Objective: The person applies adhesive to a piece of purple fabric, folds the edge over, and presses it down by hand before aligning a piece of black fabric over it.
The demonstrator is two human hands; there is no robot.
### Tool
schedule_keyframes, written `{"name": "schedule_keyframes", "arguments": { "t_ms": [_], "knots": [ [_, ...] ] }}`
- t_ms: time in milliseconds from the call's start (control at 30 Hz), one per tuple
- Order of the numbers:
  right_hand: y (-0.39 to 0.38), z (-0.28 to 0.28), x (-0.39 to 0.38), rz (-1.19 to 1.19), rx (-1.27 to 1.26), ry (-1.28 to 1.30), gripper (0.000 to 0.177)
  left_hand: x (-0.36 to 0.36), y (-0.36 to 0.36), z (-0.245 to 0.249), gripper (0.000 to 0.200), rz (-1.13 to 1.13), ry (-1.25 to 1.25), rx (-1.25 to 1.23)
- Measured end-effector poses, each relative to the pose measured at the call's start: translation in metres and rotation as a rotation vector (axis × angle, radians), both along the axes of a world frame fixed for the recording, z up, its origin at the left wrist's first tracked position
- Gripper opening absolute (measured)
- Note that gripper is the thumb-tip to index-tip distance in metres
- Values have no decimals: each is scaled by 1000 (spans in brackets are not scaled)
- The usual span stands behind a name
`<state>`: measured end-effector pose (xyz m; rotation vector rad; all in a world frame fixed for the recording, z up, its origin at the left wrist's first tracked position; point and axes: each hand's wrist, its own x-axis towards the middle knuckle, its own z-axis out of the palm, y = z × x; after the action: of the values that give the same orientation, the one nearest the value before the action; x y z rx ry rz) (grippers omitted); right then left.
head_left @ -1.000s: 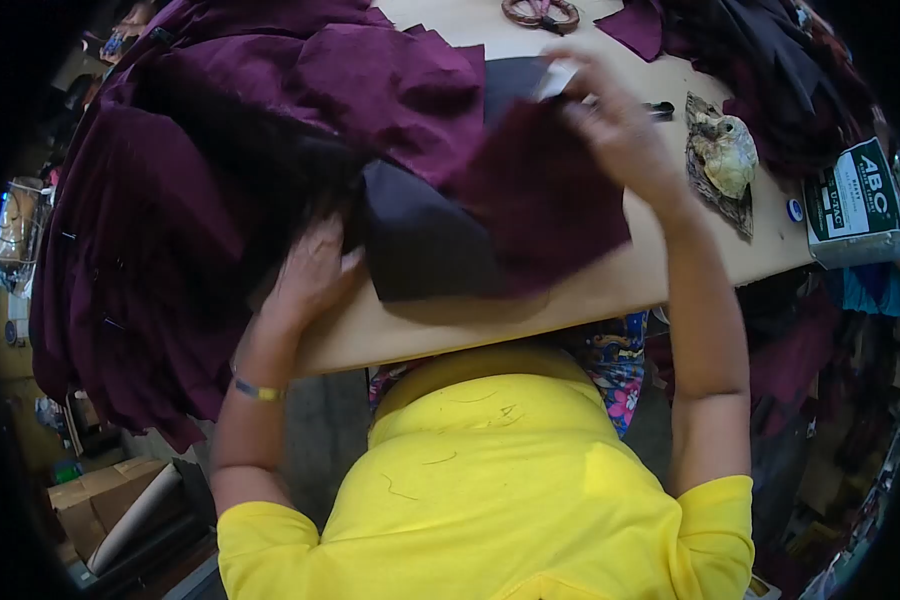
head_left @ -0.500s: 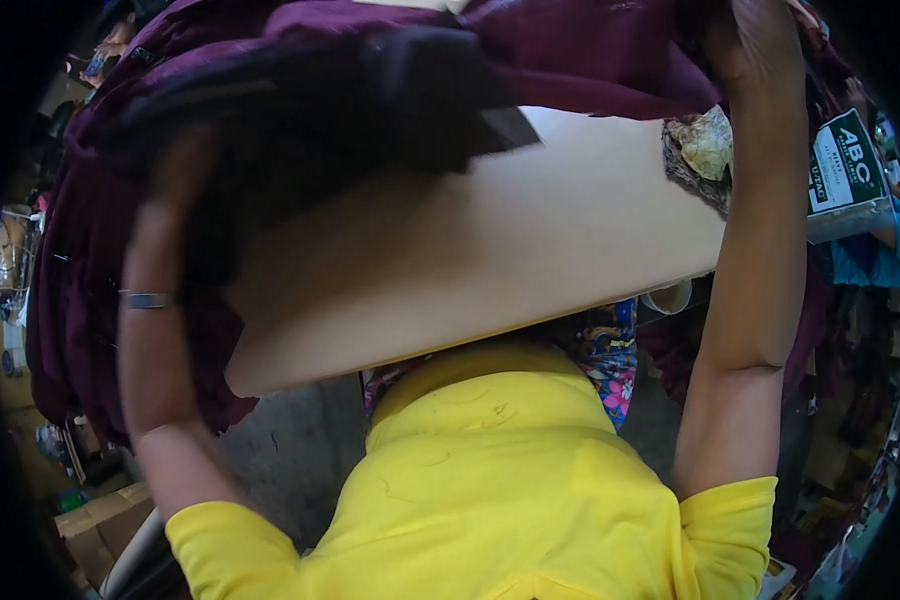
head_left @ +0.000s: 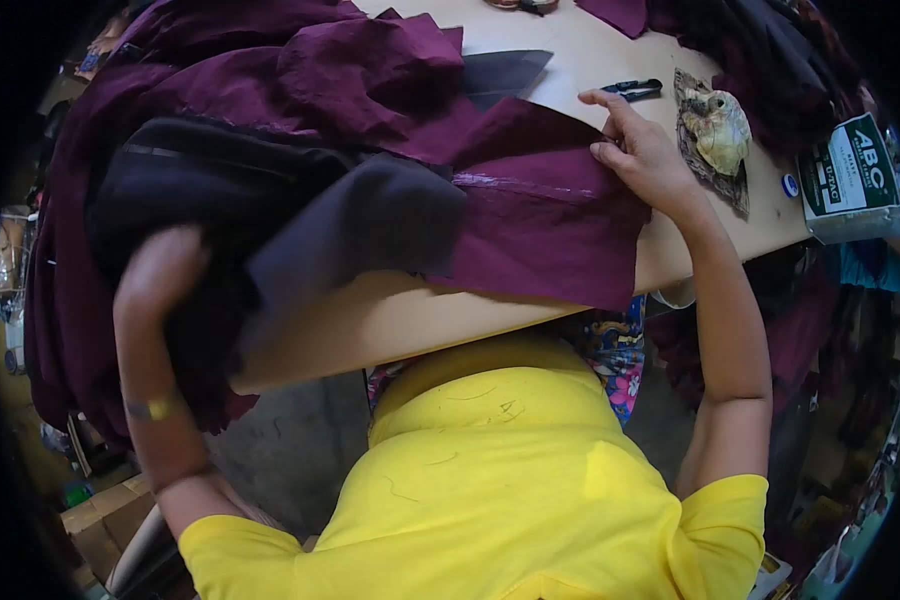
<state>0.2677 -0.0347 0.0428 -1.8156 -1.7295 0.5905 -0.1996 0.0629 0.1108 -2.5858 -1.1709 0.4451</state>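
Maroon fabric [head_left: 550, 215] lies over the table, its flat panel reaching past the front edge. Dark grey cloth [head_left: 370, 215] is bunched on the left, its flap blurred. My left hand [head_left: 165, 265] is at this dark cloth, smeared by motion, its fingers hidden. At the right edge of the maroon panel is my right hand [head_left: 645, 155], thumb and index finger apart, the other fingers curled and partly hidden. Beyond it lie small black thread snips [head_left: 633, 90].
The pale table [head_left: 370, 320] has a wrapped lump [head_left: 720, 135] on a rough dark piece, a blue-white round cap [head_left: 790, 186] and an ABC-labelled container [head_left: 850, 185] at the right. More dark and maroon cloth [head_left: 760, 70] lies at the back right. A cardboard box [head_left: 105, 525] stands lower left.
The raised maroon fabric has come down onto the table, and the dark cloth has opened out lower. My right hand has moved down and inward; my left hand is lower.
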Motion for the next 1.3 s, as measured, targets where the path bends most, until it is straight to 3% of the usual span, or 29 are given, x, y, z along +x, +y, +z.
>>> {"name": "schedule_keyframes", "arguments": {
  "t_ms": [67,133,200,267,400,467,500,600,700,833,967,1000,1033,1100,1167,1300],
  "knots": [
    [3,-6,6,23,67,-104,51,87,-63,38,17,1,-349,-323],
    [12,-6,-7,52,147,-103,53,118,-91,44,18,-208,-555,-530],
    [31,-3,-26,107,142,-81,56,146,-98,22,34,-459,-694,-505],
    [50,-12,-41,131,151,-47,57,169,-95,-6,54,-503,-591,-319],
    [61,-19,-59,140,250,-54,52,173,-61,-70,28,-565,-589,-106],
    [62,-25,-60,68,300,-51,62,161,-50,-73,20,-567,-619,-96],
    [61,-25,-59,78,240,-9,62,154,-47,-68,30,-498,-621,-165],
    [56,-22,-59,114,106,120,65,139,-43,-53,22,-346,-553,-194],
    [59,-17,-56,271,-18,384,65,142,-52,-30,17,-274,-455,-270],
    [61,0,-76,150,43,183,64,173,-66,-46,12,-584,-724,-22],
    [95,-36,-80,121,346,-170,68,178,-68,-80,22,-670,-597,-74],
    [101,-43,-86,140,432,-229,69,178,-67,-88,24,-728,-691,-36],
    [98,-17,-101,100,7,-324,71,178,-65,-89,24,-696,-728,-69],
    [103,-13,-111,107,92,-277,72,177,-62,-90,25,-623,-797,-134],
    [114,18,-116,145,95,-200,60,178,-61,-91,26,-619,-797,-142],
    [128,11,-111,187,306,-55,67,178,-58,-93,26,-596,-813,-121]
  ]
}}
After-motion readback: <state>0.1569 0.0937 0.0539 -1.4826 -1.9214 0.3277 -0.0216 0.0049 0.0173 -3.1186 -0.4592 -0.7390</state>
